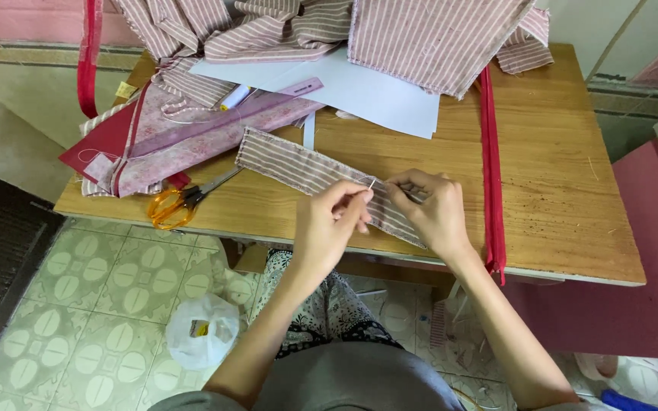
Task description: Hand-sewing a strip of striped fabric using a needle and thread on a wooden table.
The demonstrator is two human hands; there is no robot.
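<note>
Head view: your left hand (pixel 334 215) pinched a needle (pixel 371 185) at the striped fabric strip (pixel 306 171); your right hand (pixel 429 209) clamped that strip. Stitching looked underway, most of the strip unsewn.

The long folded strip of cotton cloth (pixel 310 173) is pink with fine white stripes, the same striping as the heaped cut cloth pieces (pixel 420 34), while the crumpled cotton cloth (pixel 192 137) nearby is pale pink with a small floral print. The flat paper sheet (pixel 375 91) is white, the long zipper tape (pixel 491 175) red, the plastic-handled scissors (pixel 180 202) orange, and the wooden tabletop (pixel 565 167) honey-brown with grain. The square floor tiles (pixel 85 304) are pale green with cream leaf shapes, and the crumpled plastic bag (pixel 202 329) on them is white.
</note>
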